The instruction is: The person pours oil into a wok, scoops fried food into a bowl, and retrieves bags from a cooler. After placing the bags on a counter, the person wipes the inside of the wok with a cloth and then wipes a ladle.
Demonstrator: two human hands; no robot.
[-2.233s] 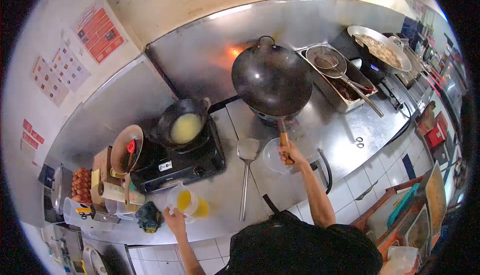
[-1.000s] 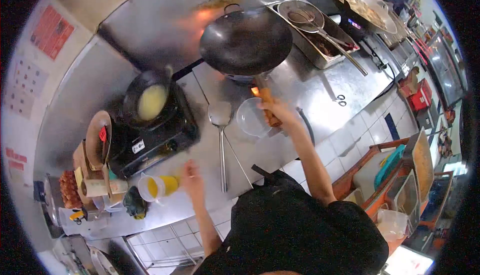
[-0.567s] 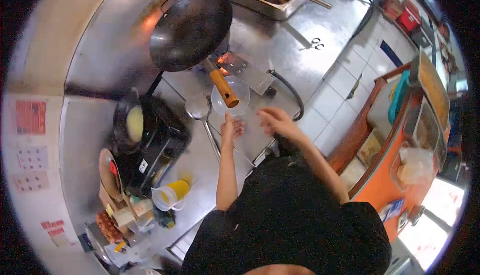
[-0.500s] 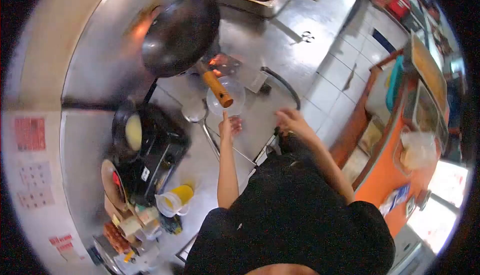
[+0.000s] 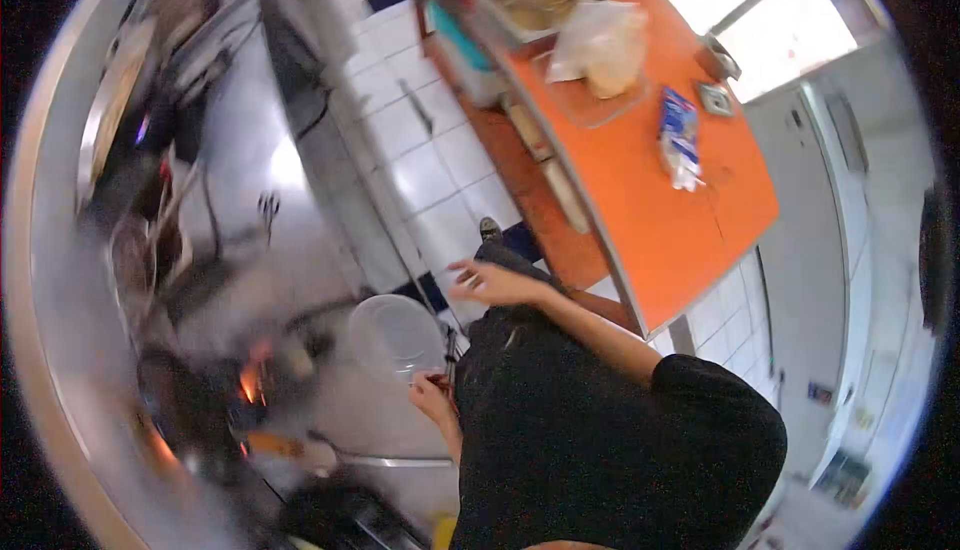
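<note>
A clear plastic bowl [image 5: 385,325] is at the edge of the metal counter, clear of the wok's wooden handle [image 5: 275,445]. My left hand [image 5: 432,397] is at the bowl's near rim, its fingers closed on that edge. To the right, my right hand [image 5: 485,283] is raised in front of my body, fingers apart and nothing in them. The dark wok [image 5: 185,405] is blurred beside orange flames [image 5: 250,382]. A ladle [image 5: 400,462] lies on the steel below the bowl.
An orange table [image 5: 650,220] at upper right bears a plastic bag [image 5: 603,45], a blue and white packet [image 5: 680,135] and a metal tray [image 5: 525,0]. Tiled floor [image 5: 430,165] runs between counter and table. A black stove [image 5: 350,515] is at the bottom.
The view has swung right, towards the orange table. The bowl and my left hand have moved away from the wok handle. My right hand stays raised and empty.
</note>
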